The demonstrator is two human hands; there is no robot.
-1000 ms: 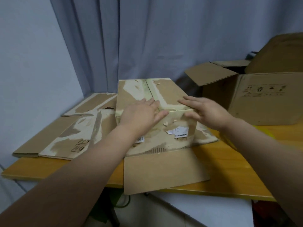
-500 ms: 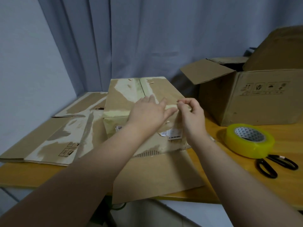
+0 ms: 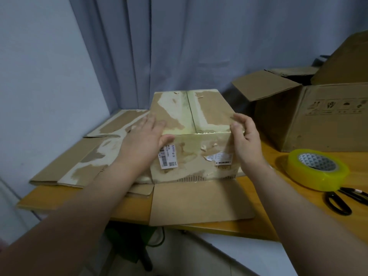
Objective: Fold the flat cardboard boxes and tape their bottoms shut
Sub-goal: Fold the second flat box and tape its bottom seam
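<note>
Spread apart now, left hand (image 3: 145, 136) lies flat on box (image 3: 191, 154), right hand (image 3: 246, 136) grips its corner; probably light, stiff: hold edges.

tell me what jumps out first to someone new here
A worn box sits in the middle, the left hand flat on its left top corner, the right hand gripping its right one. A yellow tape roll and black scissors lie at the right; flat boxes lie at the left.

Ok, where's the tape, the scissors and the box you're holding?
tape roll (image 3: 313, 177): head view, on its yellow outer side.
scissors (image 3: 352, 196): head view, on a black handle.
box (image 3: 191, 156): head view, on its front face, between the two labels.
</note>
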